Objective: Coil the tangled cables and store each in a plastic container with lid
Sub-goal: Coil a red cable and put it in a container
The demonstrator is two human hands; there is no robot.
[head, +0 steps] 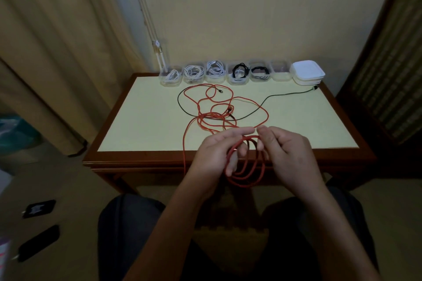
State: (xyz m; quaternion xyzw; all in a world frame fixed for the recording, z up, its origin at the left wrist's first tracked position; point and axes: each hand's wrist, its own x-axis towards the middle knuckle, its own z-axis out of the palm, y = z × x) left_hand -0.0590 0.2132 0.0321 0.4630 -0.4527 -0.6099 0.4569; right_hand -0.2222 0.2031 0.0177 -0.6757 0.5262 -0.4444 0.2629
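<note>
lower centre of frame | left hand holds red cable loops, right hand pinches its strand | risk: entwined black cable may snag

My left hand covers part of the red cable coil it holds; my right hand curls over the strand, so I cannot tell whether it pinches; the rightmost container is too dim to read inside; the black cable ends in a plug too small to identify; a blurred pinkish thing is cut by the left edge.
</note>
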